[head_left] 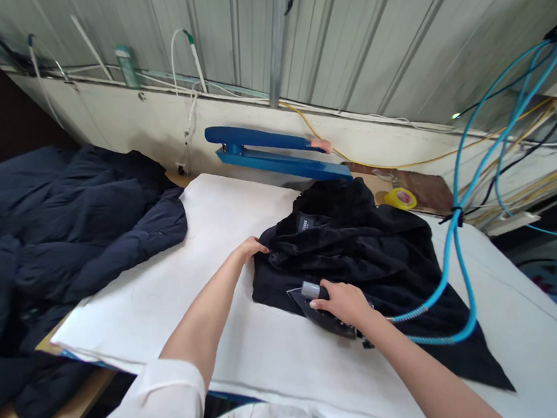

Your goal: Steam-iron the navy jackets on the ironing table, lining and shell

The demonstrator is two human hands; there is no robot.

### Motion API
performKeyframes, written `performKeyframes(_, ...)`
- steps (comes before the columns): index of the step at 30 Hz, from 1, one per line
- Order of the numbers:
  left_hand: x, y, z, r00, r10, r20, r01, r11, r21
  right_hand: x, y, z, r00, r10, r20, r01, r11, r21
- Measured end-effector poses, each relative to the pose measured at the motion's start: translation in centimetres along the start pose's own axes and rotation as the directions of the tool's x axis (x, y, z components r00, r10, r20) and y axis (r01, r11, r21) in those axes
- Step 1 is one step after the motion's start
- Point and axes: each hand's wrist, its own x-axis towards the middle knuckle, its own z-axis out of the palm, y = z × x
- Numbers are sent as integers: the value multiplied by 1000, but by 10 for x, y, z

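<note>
A black garment [360, 247] with a small label at its collar lies on the white padded ironing table [169, 296]. My left hand [252, 246] pinches the garment's left edge near the collar, fingers closed on the cloth. My right hand [342, 302] is wrapped round the handle of a dark steam iron [316, 300], which rests on the garment's near left edge. A blue hose [459, 265] runs from the iron up and to the right.
A heap of dark navy garments [56, 235] covers the left side. A blue sleeve board [273, 151] stands at the back by the wall. A yellow tape roll [400, 198] lies beyond the garment. Cables and hoses [523, 168] hang at right.
</note>
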Motion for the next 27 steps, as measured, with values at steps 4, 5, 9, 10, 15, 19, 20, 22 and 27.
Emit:
performKeyframes(4,2,4,20,989,117,86,-105,986,-129,3,-18,-1,999,21,-32,-21,1000,11)
performKeyframes(5,1,3,25,981,189,46,-175,961,-213,5,-22,-1,999,27,-42,-27,1000,12)
performKeyframes(9,-7,-6,28,901,397,-172,-433,818,-380,14,-39,-4,995,76,-60,-75,997,26)
performKeyframes(10,-11,-10,24,900,391,-193,-434,847,-307,17,-43,-5,994,92,-58,-90,995,37)
performKeyframes(15,-48,-38,-3,973,141,-183,-91,961,260,30,-59,-9,985,168,-24,-166,982,90)
performKeyframes(19,-84,-50,-3,986,114,-118,-19,794,607,43,-73,-17,980,196,-28,-192,975,108)
performKeyframes(20,-90,-50,0,986,103,-130,7,754,657,47,-77,-19,979,199,-33,-195,975,109)
performKeyframes(22,-99,-49,5,982,72,-173,73,704,707,55,-85,-25,977,207,-47,-201,973,115)
performKeyframes(27,-107,-50,5,974,15,-224,149,705,694,74,-98,-36,960,279,-28,-272,951,150)
